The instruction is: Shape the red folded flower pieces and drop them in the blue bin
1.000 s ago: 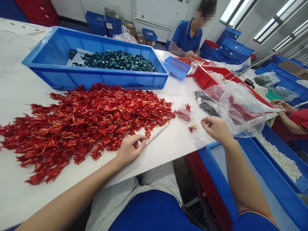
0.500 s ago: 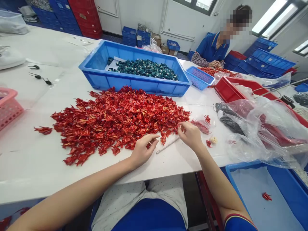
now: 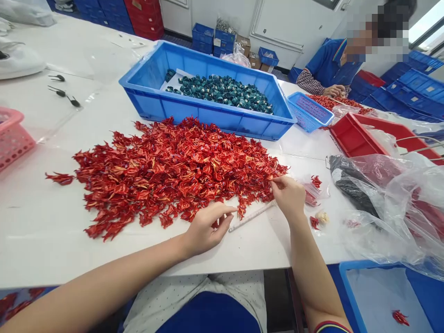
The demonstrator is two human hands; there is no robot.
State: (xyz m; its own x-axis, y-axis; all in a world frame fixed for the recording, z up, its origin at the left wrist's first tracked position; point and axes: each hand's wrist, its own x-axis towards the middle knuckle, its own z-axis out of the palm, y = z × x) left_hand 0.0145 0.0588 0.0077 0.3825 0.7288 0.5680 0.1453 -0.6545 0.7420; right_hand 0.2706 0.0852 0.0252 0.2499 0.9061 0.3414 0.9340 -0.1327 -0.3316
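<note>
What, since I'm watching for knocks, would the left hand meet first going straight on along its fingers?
Probably the red petal-like pieces at the pile's edge, just past the fingertips of the left hand, though depth is hard to judge.

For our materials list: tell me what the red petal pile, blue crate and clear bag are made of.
The red petal-like pieces look like thin synthetic fabric, though foil is possible: glossy, sharply creased, yellow-streaked. The blue crate looks like moulded plastic: smooth, ribbed walls. The clear bag looks like thin plastic film: shiny, see-through, crumpled.
</note>
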